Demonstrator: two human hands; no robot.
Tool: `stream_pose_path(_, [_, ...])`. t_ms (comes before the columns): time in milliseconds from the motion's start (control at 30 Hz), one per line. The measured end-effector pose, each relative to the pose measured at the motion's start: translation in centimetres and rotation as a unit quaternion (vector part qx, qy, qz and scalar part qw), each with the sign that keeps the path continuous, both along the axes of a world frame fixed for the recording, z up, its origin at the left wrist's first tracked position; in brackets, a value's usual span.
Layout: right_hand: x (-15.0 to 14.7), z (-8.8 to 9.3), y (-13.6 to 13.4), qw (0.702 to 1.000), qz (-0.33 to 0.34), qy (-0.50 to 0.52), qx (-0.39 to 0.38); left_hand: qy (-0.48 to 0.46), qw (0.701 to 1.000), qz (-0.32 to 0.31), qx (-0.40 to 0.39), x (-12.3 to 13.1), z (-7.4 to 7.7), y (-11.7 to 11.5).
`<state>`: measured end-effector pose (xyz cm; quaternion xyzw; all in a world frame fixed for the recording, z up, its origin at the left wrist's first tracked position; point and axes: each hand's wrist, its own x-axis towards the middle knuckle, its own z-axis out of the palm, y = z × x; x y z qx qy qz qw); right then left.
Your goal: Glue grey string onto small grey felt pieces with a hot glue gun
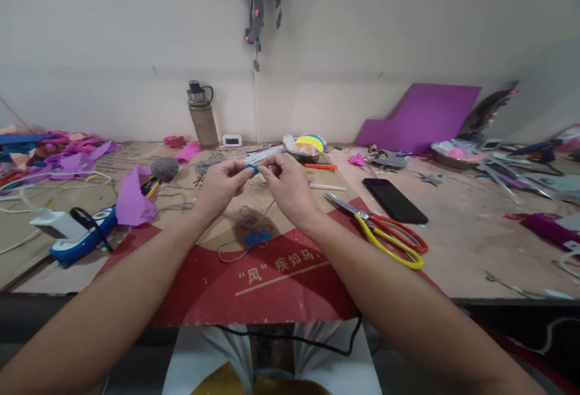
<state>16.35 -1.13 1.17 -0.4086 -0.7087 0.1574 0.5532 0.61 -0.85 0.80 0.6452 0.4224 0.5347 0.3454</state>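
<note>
My left hand (pixel 222 185) and my right hand (pixel 289 186) meet above the cardboard, fingertips pinched close together. Between them is a small blue piece (pixel 252 169), perhaps felt or foam; its shape is mostly hidden by the fingers. My left fingers are closed on it, and my right thumb and fingertips pinch at its right end. Below the hands, another blue piece (pixel 258 237) lies on the red printed cardboard (pixel 272 292), with loose grey yarn (pixel 233 256) looped around it. A strand of yarn runs up toward my right hand.
Red-and-yellow-handled scissors (pixel 380 232) and a black phone (pixel 395 200) lie to the right. On the left are a blue power strip (pixel 84 244), a purple sheet (pixel 135 197) and a grey yarn ball (pixel 165 168). A water bottle (pixel 202 118) stands by the back wall.
</note>
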Motion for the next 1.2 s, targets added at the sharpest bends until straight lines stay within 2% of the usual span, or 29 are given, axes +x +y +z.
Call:
stream_pose_path(767, [0.46,-0.43,0.14,0.998,-0.022,-0.043,0.036,0.043,0.999,0.015,0.014,0.07,-0.02,-0.21])
stream_pose_path(1200, [0.22,-0.34,-0.42,0.996,-0.018,-0.065,0.062,0.082,0.994,0.034,0.064,0.08,-0.19,-0.15])
